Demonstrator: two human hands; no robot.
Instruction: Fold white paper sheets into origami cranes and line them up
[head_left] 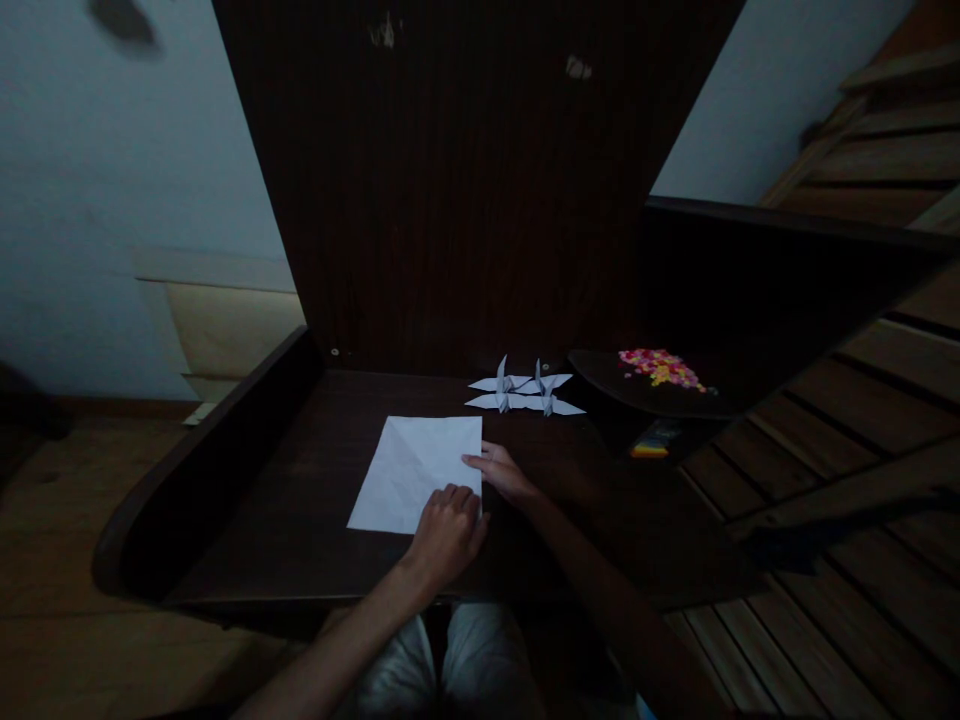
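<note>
Your left forearm [341,640] and right forearm [600,575], nearest the viewer, cross the front edge of the tabletop [300,560], above your pale trousers [484,650]. Between the front and back edges, about midway along, lies the white sheet of paper [412,465], flat and with faint crease lines. Your left hand [448,522], fingers curled, rests over the sheet's near right corner, probably to hold it down; whether the fingertips grip the paper cannot be told, since the knuckles hide them. Your right hand [501,472] is closed lightly at the right edge, thumb on the upper face and the other fingers apparently beneath, a pinch that would steady that side. The firm tabletop backs the sheet, so light pressure suffices.

Toward the back edge, right of the sheet's far right corner, stand white folded-paper figures [504,402] with pointed tips, apart from both hands; their place there presumably guards them from a passing arm. On the raised shelf [604,378] beyond the right part lie small pink, red and yellow pieces [660,368], perhaps kept together by that separate surface.
</note>
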